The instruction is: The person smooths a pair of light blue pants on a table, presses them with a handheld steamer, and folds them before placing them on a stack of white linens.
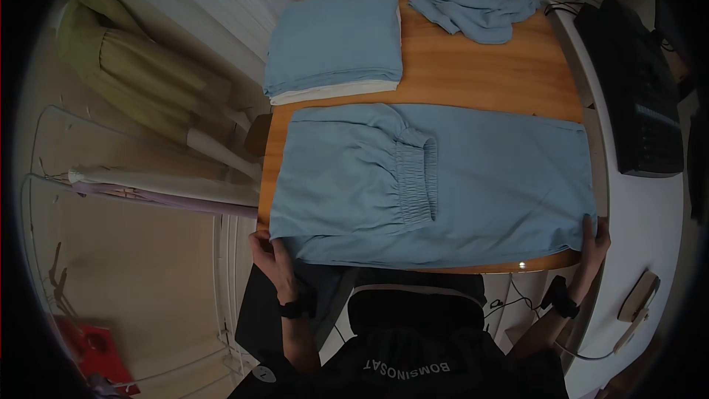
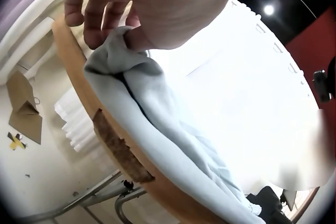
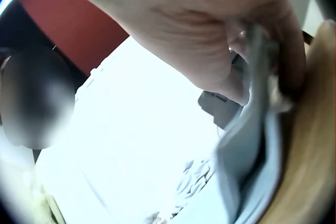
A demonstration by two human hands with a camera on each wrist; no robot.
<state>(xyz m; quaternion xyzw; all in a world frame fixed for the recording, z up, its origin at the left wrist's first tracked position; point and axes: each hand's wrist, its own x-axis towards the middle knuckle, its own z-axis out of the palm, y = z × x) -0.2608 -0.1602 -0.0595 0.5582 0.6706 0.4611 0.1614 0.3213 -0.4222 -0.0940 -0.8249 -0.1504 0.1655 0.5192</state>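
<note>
A light blue garment lies spread across the wooden table, its gathered elastic band folded over near the middle. At its near left corner the left hand pinches the cloth; in the left wrist view the thumb and fingers of that hand hold a bunched fold at the table edge. The right hand grips the near right corner, and in the right wrist view this hand has the cloth edge between thumb and fingers.
A folded blue stack sits at the back left of the table, a crumpled blue cloth at the back right. On the white surface to the right are a black device and a beige handset. Clothes on a rack stand left.
</note>
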